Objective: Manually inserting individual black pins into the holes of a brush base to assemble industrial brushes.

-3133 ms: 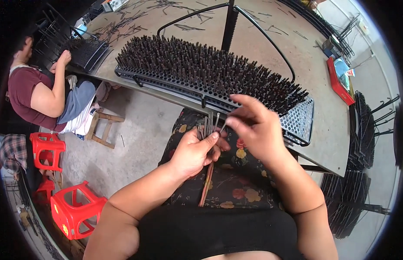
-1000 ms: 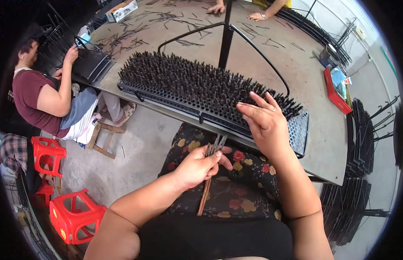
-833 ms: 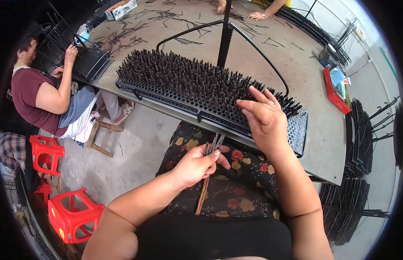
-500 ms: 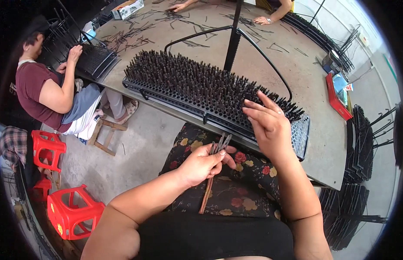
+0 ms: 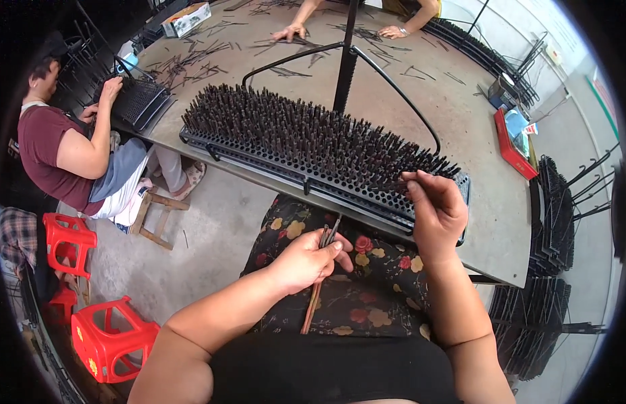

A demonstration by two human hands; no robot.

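My left hand [image 5: 306, 261] is closed round a small bundle of thin sticks [image 5: 313, 306], dark at the top and reddish brown lower down, held above my lap. In front of me a black perforated rack [image 5: 259, 161] lies along the table edge, its holes packed with many upright dark sticks [image 5: 279, 124]. At the rack's right front, my right hand [image 5: 442, 212] pinches thumb and forefinger together on what looks like a thin dark stick, close to the standing ones. The stick's far end is lost against them.
A black post with a bent-rod frame [image 5: 346, 74] rises behind the rack. Loose sticks [image 5: 192, 60] litter the table. A red box [image 5: 515, 145] stands at right. At left a co-worker [image 5: 64, 145] sits at another rack; another person's hands [image 5: 289, 31] reach in opposite. Red stools [image 5: 114, 337] stand lower left.
My right hand has come down from above the sticks to the rack's right front, and its spread fingers have closed to a pinch. An opposite person's hand has moved right over loose sticks.
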